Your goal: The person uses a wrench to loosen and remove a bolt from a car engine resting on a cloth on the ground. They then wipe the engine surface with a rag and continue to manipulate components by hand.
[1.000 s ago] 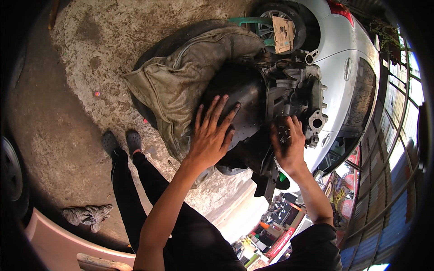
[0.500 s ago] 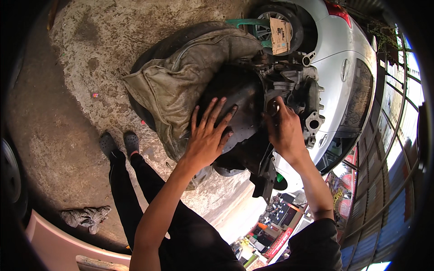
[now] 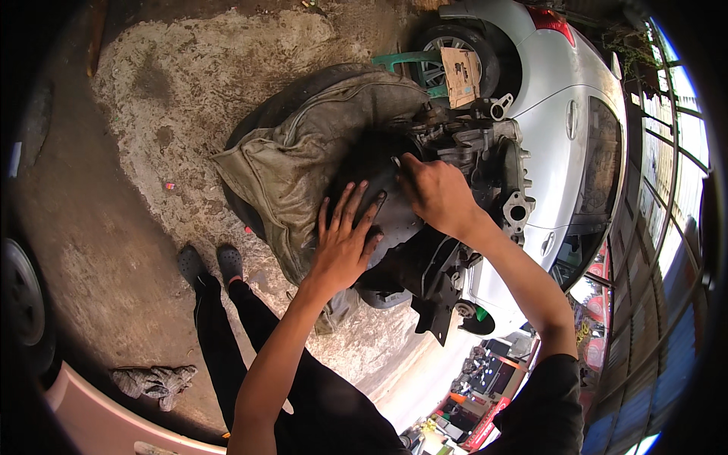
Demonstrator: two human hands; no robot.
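A smooth black rounded part (image 3: 396, 229) is joined to a metal engine (image 3: 509, 163) in front of me. My left hand (image 3: 345, 239) lies on it with the fingers spread, holding nothing. Over the same black surface, my right hand (image 3: 436, 189) is closed, fingers bent downward. A small pale tip shows by its fingers, but I cannot make out what it holds. The engine rests partly on a worn grey-green cloth (image 3: 280, 163) draped over a tyre (image 3: 262, 117). A dark bracket-like piece (image 3: 436, 315) sticks out at the engine's near side.
A silver car (image 3: 557, 114) stands right behind the engine. A green stool (image 3: 402, 58) with a cardboard piece (image 3: 460, 76) is by its wheel. A crumpled rag (image 3: 155, 381) lies on the floor at the lower left, near a pink panel (image 3: 98, 413). Tools and parts (image 3: 485, 371) crowd the lower right.
My right hand has moved left, from the engine's edge onto the black part, still closed. My left hand stays spread on the black part. The view has shifted slightly.
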